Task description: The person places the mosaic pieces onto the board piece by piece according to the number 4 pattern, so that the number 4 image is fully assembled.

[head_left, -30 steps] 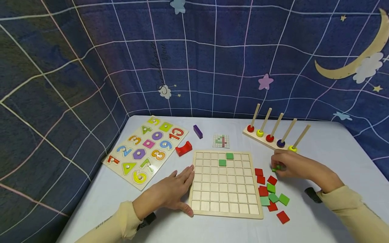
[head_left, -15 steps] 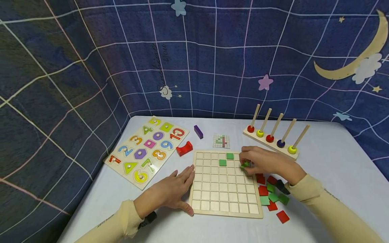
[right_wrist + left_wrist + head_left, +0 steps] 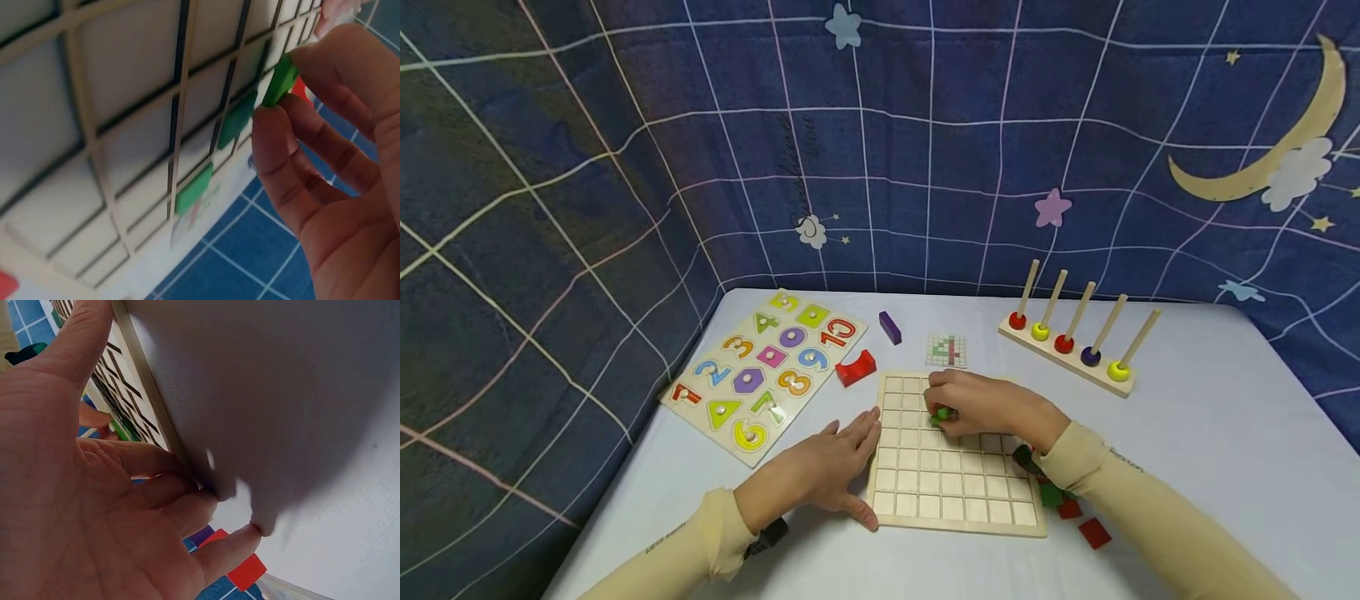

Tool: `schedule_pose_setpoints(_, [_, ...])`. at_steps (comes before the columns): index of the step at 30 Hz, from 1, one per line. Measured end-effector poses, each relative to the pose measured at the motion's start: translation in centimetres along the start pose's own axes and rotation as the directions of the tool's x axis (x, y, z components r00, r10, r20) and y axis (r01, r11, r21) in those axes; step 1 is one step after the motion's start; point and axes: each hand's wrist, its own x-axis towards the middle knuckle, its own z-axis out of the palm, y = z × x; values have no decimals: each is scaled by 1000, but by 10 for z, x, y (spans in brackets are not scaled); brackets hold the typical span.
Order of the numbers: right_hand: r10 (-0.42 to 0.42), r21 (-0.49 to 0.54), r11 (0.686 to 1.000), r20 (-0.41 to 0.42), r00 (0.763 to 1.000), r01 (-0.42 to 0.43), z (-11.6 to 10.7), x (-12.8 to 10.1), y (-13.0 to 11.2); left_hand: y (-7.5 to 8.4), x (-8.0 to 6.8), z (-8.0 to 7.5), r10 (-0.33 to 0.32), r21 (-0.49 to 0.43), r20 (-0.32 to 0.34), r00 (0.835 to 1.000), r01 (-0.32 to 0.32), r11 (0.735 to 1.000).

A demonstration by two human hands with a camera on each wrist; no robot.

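Pinching a green tile [image 3: 942, 416] between thumb and fingertips, the right hand [image 3: 988, 407] holds it over the far part of the wooden grid board [image 3: 918, 482]. The left hand [image 3: 826, 473], fingers extended and thumb apart, rests against the board's left edge. Two other green tiles [image 3: 195, 189] sit in far cells; a red tile [image 3: 1094, 533] lies at near right.

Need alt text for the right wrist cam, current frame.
A right hand pinches a green tile at a pale wooden grid board. Two more green tiles sit in the board's cells, and a blue cloth with white lines fills the background.
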Motion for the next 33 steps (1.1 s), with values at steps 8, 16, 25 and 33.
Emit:
schedule_pose_setpoints(8, [9,-63,998,8,1000,-9,12,12,-10,1,-4,2,-5,-16,-7,1000,5,1000])
schedule_pose_setpoints(16, [-3,-94,996,-10,1000,2,15,4,-14,1,-6,4,12,24,-11,1000,-12,1000])
schedule_pose_setpoints(25, [-19,-1,1000,-98,995,19,-7,-29,-1,-2,1,-1,-8,32,-4,1000,8,999])
schedule_pose_setpoints(33, [139,35,990,-76,987,-136,-22,-94,5,-1,2,3,-8,39,4,1000,8,999])
